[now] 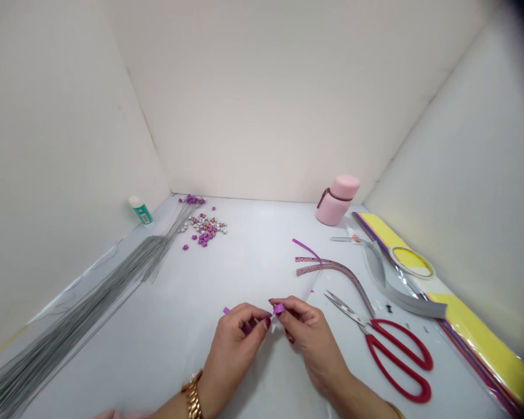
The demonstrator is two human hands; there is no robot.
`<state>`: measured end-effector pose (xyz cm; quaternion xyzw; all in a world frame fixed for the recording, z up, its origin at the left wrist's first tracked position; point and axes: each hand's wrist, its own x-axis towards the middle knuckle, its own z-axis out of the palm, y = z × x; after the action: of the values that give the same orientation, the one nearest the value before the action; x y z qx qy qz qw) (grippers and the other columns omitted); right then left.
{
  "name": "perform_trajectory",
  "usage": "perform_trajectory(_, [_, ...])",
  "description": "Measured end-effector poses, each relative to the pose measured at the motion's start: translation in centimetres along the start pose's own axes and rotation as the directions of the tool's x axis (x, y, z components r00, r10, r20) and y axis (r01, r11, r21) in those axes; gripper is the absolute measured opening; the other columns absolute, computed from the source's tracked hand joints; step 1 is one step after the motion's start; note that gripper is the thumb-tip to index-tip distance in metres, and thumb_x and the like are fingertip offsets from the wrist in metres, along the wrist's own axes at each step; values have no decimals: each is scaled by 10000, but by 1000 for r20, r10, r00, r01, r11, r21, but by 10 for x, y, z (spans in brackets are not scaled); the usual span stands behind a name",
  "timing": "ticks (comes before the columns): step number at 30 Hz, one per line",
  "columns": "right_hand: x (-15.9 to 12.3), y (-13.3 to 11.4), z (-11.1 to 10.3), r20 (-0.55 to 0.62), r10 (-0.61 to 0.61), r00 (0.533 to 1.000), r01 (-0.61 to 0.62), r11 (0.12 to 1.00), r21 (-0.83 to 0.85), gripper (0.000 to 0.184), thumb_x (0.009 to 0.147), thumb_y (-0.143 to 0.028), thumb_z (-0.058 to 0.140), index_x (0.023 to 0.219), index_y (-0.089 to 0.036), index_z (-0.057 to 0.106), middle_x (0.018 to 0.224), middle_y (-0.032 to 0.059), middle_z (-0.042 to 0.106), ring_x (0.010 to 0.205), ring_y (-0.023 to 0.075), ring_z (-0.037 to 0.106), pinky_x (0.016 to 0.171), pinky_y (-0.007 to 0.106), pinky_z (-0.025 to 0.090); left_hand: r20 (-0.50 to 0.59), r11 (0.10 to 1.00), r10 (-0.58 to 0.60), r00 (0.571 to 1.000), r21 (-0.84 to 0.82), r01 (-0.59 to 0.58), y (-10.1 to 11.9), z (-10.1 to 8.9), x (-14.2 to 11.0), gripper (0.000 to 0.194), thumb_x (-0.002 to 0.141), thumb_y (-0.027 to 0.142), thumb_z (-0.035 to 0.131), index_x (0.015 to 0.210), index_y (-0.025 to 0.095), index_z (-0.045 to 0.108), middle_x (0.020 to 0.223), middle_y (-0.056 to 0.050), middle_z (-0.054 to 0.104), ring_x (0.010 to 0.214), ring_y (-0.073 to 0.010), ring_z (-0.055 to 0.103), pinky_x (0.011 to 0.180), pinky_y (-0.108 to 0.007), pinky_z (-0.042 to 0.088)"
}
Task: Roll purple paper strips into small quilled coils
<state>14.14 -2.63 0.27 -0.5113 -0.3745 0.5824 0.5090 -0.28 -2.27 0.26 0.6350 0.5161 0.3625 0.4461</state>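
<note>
My left hand (238,343) and my right hand (308,334) meet low in the middle of the white table (227,273). Both pinch a small folded purple paper strip (279,309). The right fingertips hold its folded end. One loose end of the strip sticks out to the left past the left fingers. A gold watch sits on my left wrist. Red-handled scissors (393,349) lie shut just right of my right hand.
A bundle of thin grey wires (82,314) runs along the left. A pile of small purple and silver paper stars (205,227) lies at the back beside a glue bottle (140,210). On the right are loose paper strips (332,267), a tape roll (413,262), a pink bottle (337,199) and yellow sheets (480,337).
</note>
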Motion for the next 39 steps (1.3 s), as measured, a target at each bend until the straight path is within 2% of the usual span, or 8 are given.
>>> perform_trajectory(3, [-1, 1, 0, 15, 31, 999, -31, 999, 27, 155, 726, -262, 635, 836, -153, 652, 530, -30, 543, 486, 83, 460, 470, 192, 333, 23, 992, -46, 999, -117, 48, -1, 1, 1, 144, 761, 196, 523, 753, 156, 662, 705, -46, 676, 647, -167, 585, 595, -236, 433])
perform_trajectory(9, [-2, -1, 2, 72, 35, 997, -41, 995, 89, 78, 703, -181, 650, 762, -147, 610, 661, -7, 605, 586, 100, 549, 552, 198, 383, 47, 955, -169, 985, -239, 175, -1, 0, 5, 160, 740, 198, 544, 794, 121, 674, 649, -41, 648, 560, -129, 512, 553, -227, 404])
perform_trajectory(16, [0, 1, 1, 26, -12, 1000, 9, 994, 109, 98, 682, -134, 639, 740, -162, 565, 631, -25, 588, 584, 99, 513, 560, 198, 388, 180, 810, -284, 942, -480, 336, 4, 1, 10, 132, 713, 179, 581, 761, 102, 677, 584, -13, 586, 514, -85, 438, 512, -187, 340])
perform_trajectory(26, [0, 1, 2, -28, -64, 998, 61, 994, -96, 88, 694, -171, 619, 682, -175, 532, 616, -31, 543, 592, 118, 482, 562, 212, 383, 197, 816, -227, 954, -496, 297, 4, 4, 6, 187, 655, 264, 664, 765, 112, 663, 632, -28, 615, 582, -122, 508, 554, -222, 375])
perform_trajectory(30, [-1, 1, 4, 19, -94, 995, 96, 989, -116, 131, 702, -187, 628, 790, -183, 532, 691, -20, 556, 647, 123, 499, 593, 216, 392, 78, 875, -241, 967, -413, 251, 4, 1, 6, 180, 704, 282, 616, 674, 112, 665, 514, 3, 561, 513, -111, 474, 531, -225, 364])
perform_trajectory(33, [-3, 3, 6, 152, -16, 988, 31, 995, -96, 192, 728, -270, 622, 865, -184, 518, 706, -20, 553, 586, 104, 494, 523, 199, 377, 19, 869, -231, 973, -446, 215, 5, -1, 6, 176, 727, 278, 594, 701, 120, 668, 574, -16, 600, 554, -127, 508, 558, -235, 385])
perform_trajectory(35, [-4, 6, 7, 239, 61, 969, -32, 992, -122, 170, 751, -323, 592, 768, -171, 519, 589, -43, 520, 475, 79, 451, 453, 184, 334, 38, 854, -214, 976, -479, 206, 5, -2, 6, 183, 737, 284, 583, 725, 121, 664, 594, -26, 614, 567, -140, 530, 570, -248, 402])
perform_trajectory(39, [-4, 8, 6, 269, 153, 951, -96, 972, -214, 251, 759, -377, 563, 640, -169, 489, 434, -79, 445, 365, 56, 365, 394, 169, 272, 13, 864, -250, 968, -447, 229, 4, -5, 8, 163, 719, 276, 603, 722, 120, 651, 591, -21, 609, 559, -138, 530, 562, -245, 407])
